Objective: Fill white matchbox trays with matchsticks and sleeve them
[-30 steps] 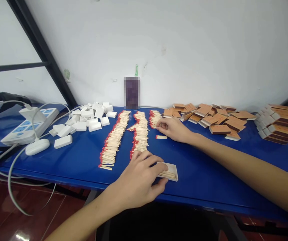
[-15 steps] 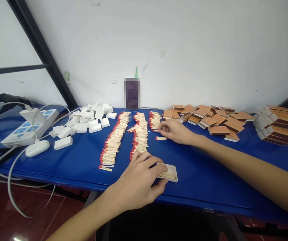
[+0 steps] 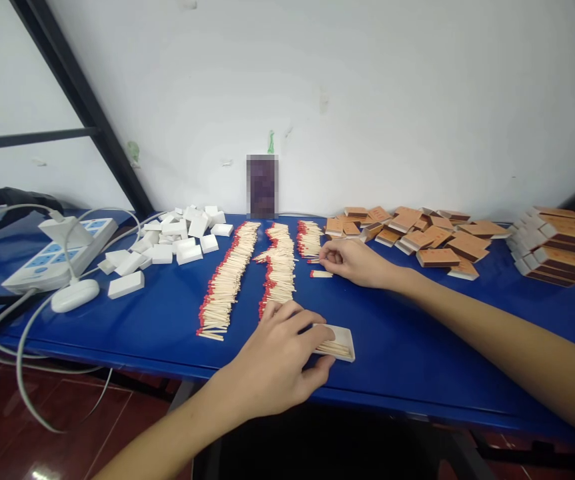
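My left hand [image 3: 287, 357] is closed on the left end of a white matchbox tray [image 3: 346, 337] that rests on the blue table. Several matches [image 3: 335, 349] lie inside the tray, partly covered by my fingers. Farther back, my right hand [image 3: 352, 261] pinches a match [image 3: 313, 261] at the near end of a short row of red-headed matches [image 3: 309, 239]; the fingertips hide part of it. Just below that hand lie a few matches [image 3: 322, 274] side by side. A longer row of matches [image 3: 280, 267] runs back from my left hand, and another long row [image 3: 227, 283] is left of it.
White empty trays [image 3: 177, 233] are heaped at the back left, beside a power strip [image 3: 60, 253] with cables and a white adapter [image 3: 75, 295]. Orange matchbox sleeves [image 3: 432, 237] lie scattered at the back right, near stacked matchboxes [image 3: 557, 247]. A pixelated dark rectangle [image 3: 262, 187] stands against the wall.
My right hand has shifted slightly to the right, its thumb and finger still together. My left hand and the tray have stayed in place.
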Demonstrator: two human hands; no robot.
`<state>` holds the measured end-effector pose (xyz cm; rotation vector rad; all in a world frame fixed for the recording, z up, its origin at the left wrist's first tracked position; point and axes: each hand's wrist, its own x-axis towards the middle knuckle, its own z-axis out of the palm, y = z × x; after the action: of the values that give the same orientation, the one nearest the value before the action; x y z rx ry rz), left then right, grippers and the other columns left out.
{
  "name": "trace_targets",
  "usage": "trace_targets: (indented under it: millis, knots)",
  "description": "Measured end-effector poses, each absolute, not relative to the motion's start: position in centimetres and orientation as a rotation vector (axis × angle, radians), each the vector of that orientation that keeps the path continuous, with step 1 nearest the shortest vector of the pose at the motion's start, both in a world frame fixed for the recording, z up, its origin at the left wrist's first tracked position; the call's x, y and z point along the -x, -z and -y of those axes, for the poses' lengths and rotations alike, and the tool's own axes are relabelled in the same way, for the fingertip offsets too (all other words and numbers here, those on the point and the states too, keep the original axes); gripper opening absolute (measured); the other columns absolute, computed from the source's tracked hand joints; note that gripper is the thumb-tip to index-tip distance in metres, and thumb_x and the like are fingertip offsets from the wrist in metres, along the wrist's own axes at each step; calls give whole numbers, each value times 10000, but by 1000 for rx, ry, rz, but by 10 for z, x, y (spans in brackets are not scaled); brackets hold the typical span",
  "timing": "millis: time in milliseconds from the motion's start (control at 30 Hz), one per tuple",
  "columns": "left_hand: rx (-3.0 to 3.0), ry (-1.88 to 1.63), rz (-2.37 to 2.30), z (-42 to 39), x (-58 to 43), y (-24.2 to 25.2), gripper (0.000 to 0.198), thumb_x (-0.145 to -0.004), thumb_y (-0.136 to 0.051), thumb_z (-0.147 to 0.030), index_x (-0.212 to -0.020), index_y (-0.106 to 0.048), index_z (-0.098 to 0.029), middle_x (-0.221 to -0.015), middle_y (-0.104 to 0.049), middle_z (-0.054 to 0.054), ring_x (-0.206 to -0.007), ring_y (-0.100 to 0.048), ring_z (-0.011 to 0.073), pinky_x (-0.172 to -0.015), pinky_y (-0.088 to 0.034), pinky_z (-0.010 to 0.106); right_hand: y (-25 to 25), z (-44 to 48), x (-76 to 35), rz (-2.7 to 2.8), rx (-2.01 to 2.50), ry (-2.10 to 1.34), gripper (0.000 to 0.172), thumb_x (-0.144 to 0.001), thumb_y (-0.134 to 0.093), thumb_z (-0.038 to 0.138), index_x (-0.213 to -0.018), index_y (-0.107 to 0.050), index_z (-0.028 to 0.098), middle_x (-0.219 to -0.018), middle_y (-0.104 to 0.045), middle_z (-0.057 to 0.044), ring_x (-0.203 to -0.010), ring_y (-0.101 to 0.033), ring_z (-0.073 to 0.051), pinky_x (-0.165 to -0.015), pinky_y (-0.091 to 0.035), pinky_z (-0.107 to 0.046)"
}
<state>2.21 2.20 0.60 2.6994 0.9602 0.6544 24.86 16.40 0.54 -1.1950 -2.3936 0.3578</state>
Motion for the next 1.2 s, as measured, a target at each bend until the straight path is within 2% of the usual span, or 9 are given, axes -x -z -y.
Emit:
trace_targets:
  millis: [267,700,1200]
  knots:
    - [-2702,-611,-973,-22,-22,-7,129,-955,-556,-240,-1057,-627,-204,-1149,-658,32,-1046,-523,223,-966,-367,393,4,-164,-250,2266,1192,-382,133,-829,-573,311,-817,-602,181,-614,-553,20,-538,-478,-121,-558,-356,-254]
    - [-2707,-618,-967,-22,-22,-7,126,-958,-555,-237,-1055,-627,-201,-1155,-660,31,-1052,-526,224,-975,-365,383,5,-165,-249,2118,1240,-502,213,-816,-596,354,-856,-657,154,-620,-554,15,-521,-457,-114,-527,-348,-254]
    - [-2709,-629,-970,-22,-22,-8,130,-953,-565,-244,-1060,-629,-207,-1153,-662,32,-1054,-529,217,-974,-382,383,6,-165,-246,2150,1245,-379,171,-834,-573,324,-809,-651,174,-580,-559,23,-525,-462,-118,-557,-351,-256]
